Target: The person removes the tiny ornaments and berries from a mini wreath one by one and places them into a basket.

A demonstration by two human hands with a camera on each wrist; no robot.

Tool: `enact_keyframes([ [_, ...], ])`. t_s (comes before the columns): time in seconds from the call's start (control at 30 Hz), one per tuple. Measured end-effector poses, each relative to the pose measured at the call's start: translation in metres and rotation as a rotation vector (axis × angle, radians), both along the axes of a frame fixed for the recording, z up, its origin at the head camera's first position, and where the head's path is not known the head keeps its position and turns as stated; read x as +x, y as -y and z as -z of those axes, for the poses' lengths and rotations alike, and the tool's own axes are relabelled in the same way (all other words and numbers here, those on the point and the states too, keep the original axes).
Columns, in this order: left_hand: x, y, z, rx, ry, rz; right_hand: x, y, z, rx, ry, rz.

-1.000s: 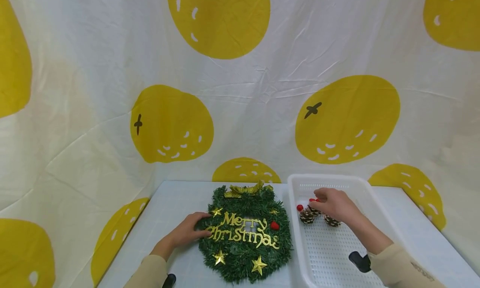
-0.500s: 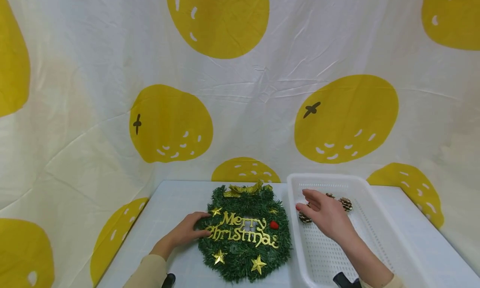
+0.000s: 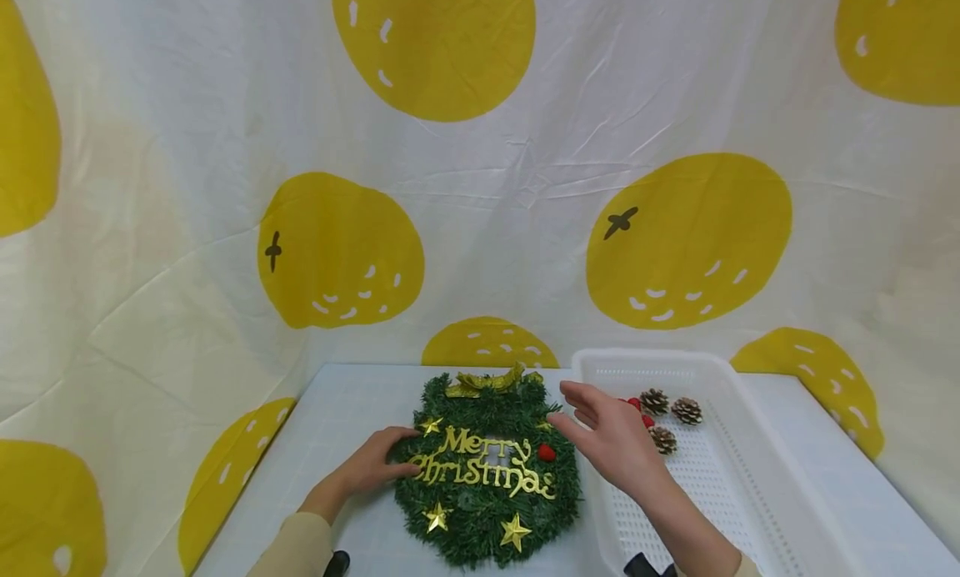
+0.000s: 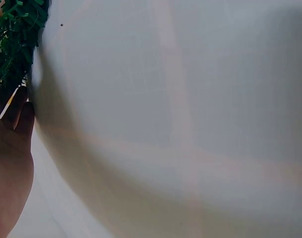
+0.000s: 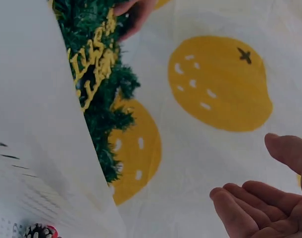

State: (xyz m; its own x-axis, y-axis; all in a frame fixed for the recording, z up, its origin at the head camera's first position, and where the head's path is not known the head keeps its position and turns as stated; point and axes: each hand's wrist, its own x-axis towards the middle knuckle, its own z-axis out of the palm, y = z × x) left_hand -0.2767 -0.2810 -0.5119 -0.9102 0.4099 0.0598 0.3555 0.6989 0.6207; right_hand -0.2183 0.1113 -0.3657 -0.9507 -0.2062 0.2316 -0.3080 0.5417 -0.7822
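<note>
A green Christmas wreath (image 3: 472,523) with a gold "Merry Christmas" sign (image 3: 480,460) lies on the table. Gold stars (image 3: 515,531), a gold ribbon bow (image 3: 487,383) and one red ball (image 3: 547,452) decorate it. My left hand (image 3: 371,467) rests on the wreath's left edge, thumb and index finger spread apart beside the sign's first letters. In the left wrist view, fingers (image 4: 25,116) of that hand lie at the foliage edge. My right hand (image 3: 617,444) hovers between wreath and tray, fingertips near the wreath's right side. Nothing shows between its thumb and fingers (image 5: 235,213).
A white perforated plastic tray (image 3: 750,469) stands right of the wreath. Inside are several pine cones (image 3: 686,410) and red balls (image 3: 648,422), partly hidden behind my right hand. A white cloth with yellow fruit prints (image 3: 690,239) hangs behind the table (image 3: 360,385).
My right hand has moved left from above the tray's contents toward the wreath, uncovering pine cones and red balls. My left hand stays on the wreath's left edge.
</note>
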Motion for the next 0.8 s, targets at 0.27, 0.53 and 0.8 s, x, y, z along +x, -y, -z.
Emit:
enact_keyframes([
  [0.27, 0.000, 0.001, 0.002, 0.004, -0.005, -0.006, 0.000, 0.021, 0.003, -0.027, -0.026, 0.007],
  [0.53, 0.001, 0.001, 0.001, 0.007, -0.003, -0.003, 0.010, 0.050, 0.016, -0.127, -0.028, 0.073],
  [0.8, 0.002, 0.001, 0.002, 0.004, 0.004, -0.009, 0.014, 0.080, 0.038, -0.266, -0.037, 0.189],
])
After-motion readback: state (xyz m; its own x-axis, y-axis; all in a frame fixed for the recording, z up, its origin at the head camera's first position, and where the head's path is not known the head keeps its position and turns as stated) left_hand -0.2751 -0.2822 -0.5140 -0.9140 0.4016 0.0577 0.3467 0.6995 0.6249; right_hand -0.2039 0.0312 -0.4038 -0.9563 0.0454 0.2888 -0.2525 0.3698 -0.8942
